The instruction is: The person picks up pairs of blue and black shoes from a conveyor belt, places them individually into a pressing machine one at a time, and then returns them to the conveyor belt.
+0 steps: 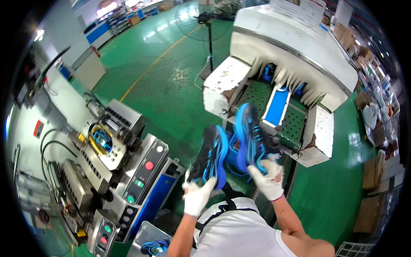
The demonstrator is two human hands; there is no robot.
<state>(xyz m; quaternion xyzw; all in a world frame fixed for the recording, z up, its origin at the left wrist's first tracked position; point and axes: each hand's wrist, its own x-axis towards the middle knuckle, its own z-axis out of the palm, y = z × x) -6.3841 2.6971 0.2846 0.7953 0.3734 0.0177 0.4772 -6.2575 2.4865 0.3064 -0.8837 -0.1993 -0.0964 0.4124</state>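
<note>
Two black and blue sports shoes are held up in front of me, side by side with a small gap between them. My left hand (198,196), in a white knit glove, grips the left shoe (220,158) by its lower end. Around the heel end of the right shoe (245,132) closes my right hand (269,176), in a matching glove worn or stained at the back. Behind and between the shoes, more blue material (233,160) shows partly; I cannot make out what it is.
Ahead stands a white tunnel machine (295,43) with hanging flaps, a green perforated conveyor (252,100) and a blue panel (276,107). At left, a machine with a button panel (143,171) holds a blue shoe (102,140). Blue items (155,247) lie lower left. A fan (209,38) stands beyond.
</note>
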